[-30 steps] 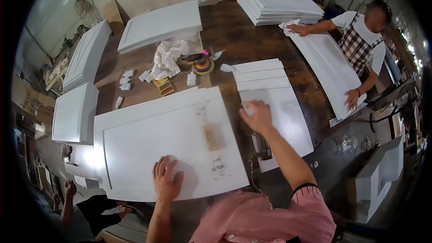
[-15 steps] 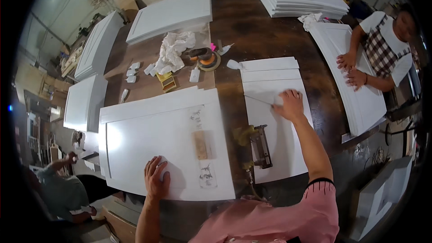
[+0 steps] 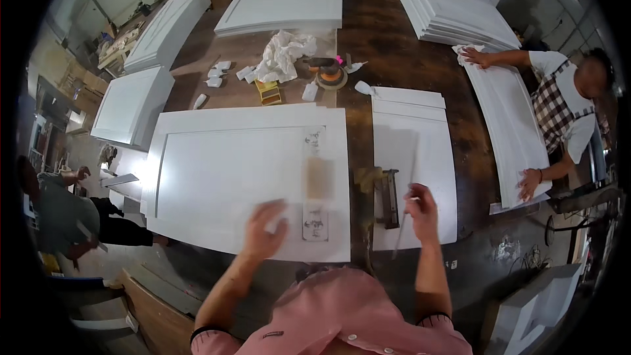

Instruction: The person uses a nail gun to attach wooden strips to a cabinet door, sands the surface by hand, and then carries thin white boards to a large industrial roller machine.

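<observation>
A large white cabinet door panel (image 3: 230, 177) is laid flat on the dark wooden workbench (image 3: 388, 46), and the left hand (image 3: 263, 230) is seen over its near edge, blurred, with the fingers spread open and nothing held. Just beside that hand, a sanding block (image 3: 320, 179) is lying on the panel's right stile. The right hand (image 3: 422, 209) is closed around a thin, pale stick-like tool (image 3: 401, 240), over the near end of a narrower white panel (image 3: 413, 158); what the tool is cannot be told. Between the two panels a dark metal tool (image 3: 388, 197) is rested on the bench. Farther back, a crumpled white rag (image 3: 284, 56), a round orange-rimmed sander (image 3: 330, 77) and a small yellow block (image 3: 267, 91) are seen. At the right, a long white panel (image 3: 509, 131) is being touched by another person in a checked apron (image 3: 555, 112)
</observation>
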The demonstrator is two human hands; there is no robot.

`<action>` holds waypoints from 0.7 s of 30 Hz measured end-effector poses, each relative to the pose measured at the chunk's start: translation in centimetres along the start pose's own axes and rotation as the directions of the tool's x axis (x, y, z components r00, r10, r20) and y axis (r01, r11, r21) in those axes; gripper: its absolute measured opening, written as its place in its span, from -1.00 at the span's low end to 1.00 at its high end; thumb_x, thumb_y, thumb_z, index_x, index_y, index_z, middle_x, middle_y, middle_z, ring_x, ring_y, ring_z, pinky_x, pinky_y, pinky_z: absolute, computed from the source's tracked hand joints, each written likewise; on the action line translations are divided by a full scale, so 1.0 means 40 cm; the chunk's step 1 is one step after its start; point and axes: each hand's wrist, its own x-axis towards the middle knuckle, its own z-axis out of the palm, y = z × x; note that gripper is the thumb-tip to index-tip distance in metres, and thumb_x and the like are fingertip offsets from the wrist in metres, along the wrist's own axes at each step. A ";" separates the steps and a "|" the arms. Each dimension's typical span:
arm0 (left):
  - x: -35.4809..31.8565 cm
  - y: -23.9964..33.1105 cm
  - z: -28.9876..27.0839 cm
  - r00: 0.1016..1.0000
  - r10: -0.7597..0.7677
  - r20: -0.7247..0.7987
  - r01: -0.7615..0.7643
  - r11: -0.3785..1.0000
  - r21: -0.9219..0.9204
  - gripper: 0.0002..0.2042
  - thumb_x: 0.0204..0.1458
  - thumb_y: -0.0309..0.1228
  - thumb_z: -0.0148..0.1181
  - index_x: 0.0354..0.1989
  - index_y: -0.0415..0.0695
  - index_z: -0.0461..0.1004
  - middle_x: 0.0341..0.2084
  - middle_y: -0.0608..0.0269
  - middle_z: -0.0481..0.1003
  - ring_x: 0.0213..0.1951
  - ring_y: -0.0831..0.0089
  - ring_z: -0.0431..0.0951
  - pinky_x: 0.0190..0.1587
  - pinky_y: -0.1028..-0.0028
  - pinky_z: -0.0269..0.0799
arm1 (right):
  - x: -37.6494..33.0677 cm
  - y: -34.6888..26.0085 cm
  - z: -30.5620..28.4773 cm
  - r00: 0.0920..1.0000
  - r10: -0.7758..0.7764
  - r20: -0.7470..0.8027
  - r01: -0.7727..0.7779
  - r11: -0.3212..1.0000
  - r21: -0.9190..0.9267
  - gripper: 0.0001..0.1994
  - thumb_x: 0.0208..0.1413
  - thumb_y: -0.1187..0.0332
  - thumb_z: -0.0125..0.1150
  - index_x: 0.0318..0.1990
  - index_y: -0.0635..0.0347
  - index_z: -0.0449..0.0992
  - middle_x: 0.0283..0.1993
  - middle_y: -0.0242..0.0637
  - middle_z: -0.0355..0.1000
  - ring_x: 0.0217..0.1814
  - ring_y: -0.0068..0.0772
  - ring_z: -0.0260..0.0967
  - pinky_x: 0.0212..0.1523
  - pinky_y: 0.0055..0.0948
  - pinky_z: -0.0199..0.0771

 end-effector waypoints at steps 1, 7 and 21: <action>0.013 0.061 0.023 0.998 -0.008 0.058 0.014 0.994 -0.107 -0.62 0.07 -0.56 0.34 0.10 -0.21 0.58 0.04 -0.05 0.60 0.13 0.00 0.58 0.14 0.19 0.53 | -0.038 -0.078 0.095 0.998 -0.021 0.058 0.020 1.000 0.006 -0.47 0.12 0.34 0.38 0.28 0.09 0.48 -0.26 -0.49 0.46 -0.42 -0.65 0.33 -0.37 -0.53 0.40; 0.052 0.183 0.036 0.849 -0.360 0.386 0.517 0.422 -0.745 -0.63 0.37 -0.41 0.12 0.28 -0.29 0.35 0.13 0.14 0.52 0.06 0.38 0.58 -0.08 0.37 0.65 | -0.164 -0.262 0.388 0.735 -0.523 0.432 0.677 0.526 -0.515 -0.36 -0.14 0.19 0.56 0.21 -0.07 0.59 -0.25 -0.34 0.50 -0.41 -0.27 0.49 -0.40 -0.37 0.54; -0.042 0.125 -0.110 0.918 -0.206 0.338 0.393 0.573 -0.719 -0.43 0.37 -0.37 0.10 0.51 -0.21 0.15 0.20 0.10 0.49 0.21 0.29 0.50 0.29 0.22 0.40 | -0.255 -0.313 0.487 0.795 0.028 0.606 0.235 0.907 -0.350 -0.26 0.04 0.28 0.54 0.41 0.02 0.37 0.16 -0.19 0.46 -0.08 -0.27 0.58 -0.11 -0.32 0.64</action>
